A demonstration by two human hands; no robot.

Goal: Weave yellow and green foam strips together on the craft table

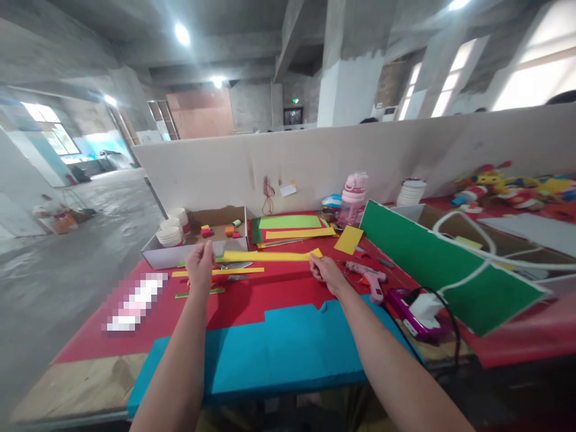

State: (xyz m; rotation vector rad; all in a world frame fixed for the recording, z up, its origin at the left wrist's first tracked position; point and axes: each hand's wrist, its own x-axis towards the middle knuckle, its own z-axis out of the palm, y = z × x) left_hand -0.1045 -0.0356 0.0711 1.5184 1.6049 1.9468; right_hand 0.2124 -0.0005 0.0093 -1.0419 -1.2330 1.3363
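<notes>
A long yellow paper strip [270,257] stretches level above the red table covering [252,300]. My right hand [327,273] pinches its right end between thumb and fingers. At the left end my left hand [201,264] is closed, the strip running out from its fingers; the exact grip is hidden. Below lies another yellow strip [243,271], partly behind my left hand, with scissors [236,265] close by. A narrow green strip [211,293] rests nearer to me. Behind the held strip are stacked coloured sheets [297,223].
A box [193,258] with paper cups [171,233] and small coloured rolls stands at left. To the right are a pink glue gun [366,276], a purple power strip [420,321] with cords, and a green board [441,264]. Blue material [288,354] covers the front edge.
</notes>
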